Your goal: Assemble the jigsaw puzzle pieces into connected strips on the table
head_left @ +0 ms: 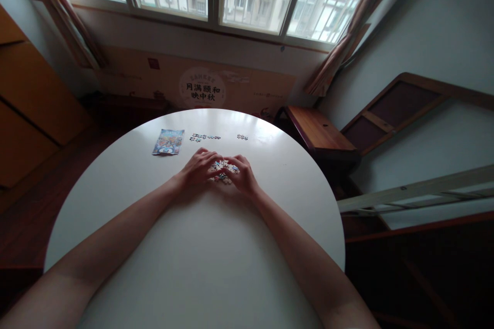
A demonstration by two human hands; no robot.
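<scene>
My left hand (199, 165) and my right hand (243, 175) meet over a small heap of jigsaw puzzle pieces (222, 178) on the white round table (185, 262). Their fingertips come together around a thin puzzle piece (223, 163), seen nearly edge-on. Fingers of both hands are curled and closed, and they cover part of the heap. Just beyond the left hand lie joined puzzle pieces (198, 137) in a short strip. Another small cluster of pieces (242, 137) lies farther right.
A colourful printed packet (169, 142) lies flat at the table's far left. Past the table's right edge stands a wooden stool or bench (318, 131). A banner with Chinese characters (203, 90) runs under the barred windows. An orange-brown cabinet (34, 92) is at left.
</scene>
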